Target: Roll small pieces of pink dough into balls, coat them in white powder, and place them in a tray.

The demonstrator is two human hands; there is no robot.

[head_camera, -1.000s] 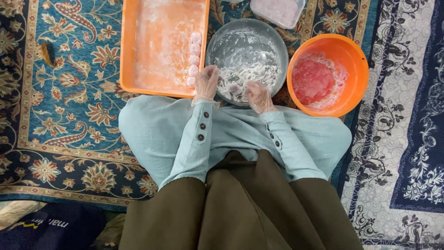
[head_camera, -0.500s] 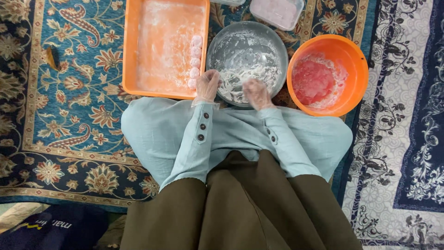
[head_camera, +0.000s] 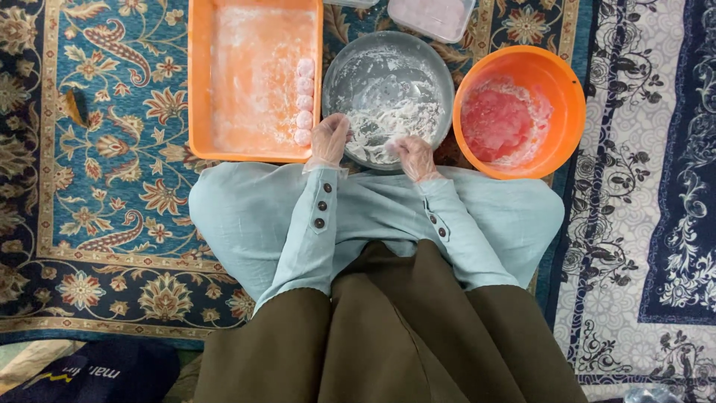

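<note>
Both my hands wear thin clear gloves and rest at the near edge of a round grey metal pan (head_camera: pixel 388 56) dusted with white flour. My left hand (head_camera: pixel 330 139) sits on the pan's near-left rim, fingers curled; whether it holds anything is hidden. My right hand (head_camera: pixel 415 156) is in the flour at the near side, fingers bent around a small floured piece. An orange rectangular tray (head_camera: pixel 253 82) to the left holds a column of several pale pink balls (head_camera: pixel 304 101) along its right side. An orange round bowl (head_camera: pixel 556 89) on the right contains pink dough (head_camera: pixel 496 123).
A clear plastic container (head_camera: pixel 432 15) with pale pink contents stands beyond the pan. Everything sits on a patterned blue floral carpet (head_camera: pixel 104 186); a grey-and-navy rug (head_camera: pixel 656 186) lies to the right. A small brown object (head_camera: pixel 74 104) lies at far left. My knees in pale blue cloth are close to the pan.
My hands have shifted only slightly over the near part of the pan, working in the flour. The tray, bowl and balls have stayed where they were.
</note>
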